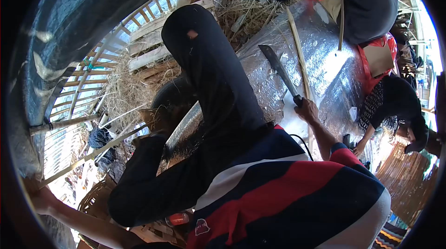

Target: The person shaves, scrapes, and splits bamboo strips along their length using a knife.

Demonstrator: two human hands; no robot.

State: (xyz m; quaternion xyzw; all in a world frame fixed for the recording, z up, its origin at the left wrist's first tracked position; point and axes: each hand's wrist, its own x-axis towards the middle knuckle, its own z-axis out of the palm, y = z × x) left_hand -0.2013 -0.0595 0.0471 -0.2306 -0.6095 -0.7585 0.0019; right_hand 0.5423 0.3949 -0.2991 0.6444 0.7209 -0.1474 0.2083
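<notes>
My right hand point(307, 111) is closed round the dark handle of a long machete point(278, 68), whose blade points up and left over a shiny plastic sheet point(320, 63). A thin bamboo stick point(298, 47) lies on the sheet just beyond the blade. At the far left edge, my left hand point(42, 200) grips the end of a long bamboo strip point(95, 153). That strip slants up to the right, towards my black-clad legs point(209, 72); shadow partly hides its far end.
At right, a co-worker in dark clothes point(399, 102) bends over a woven mat point(404, 172). Another person point(367, 7) sits at top right. Straw, wooden slats point(151, 47) and a slatted bamboo wall point(76, 88) stand left of my legs. A woven basket point(95, 200) is at lower left.
</notes>
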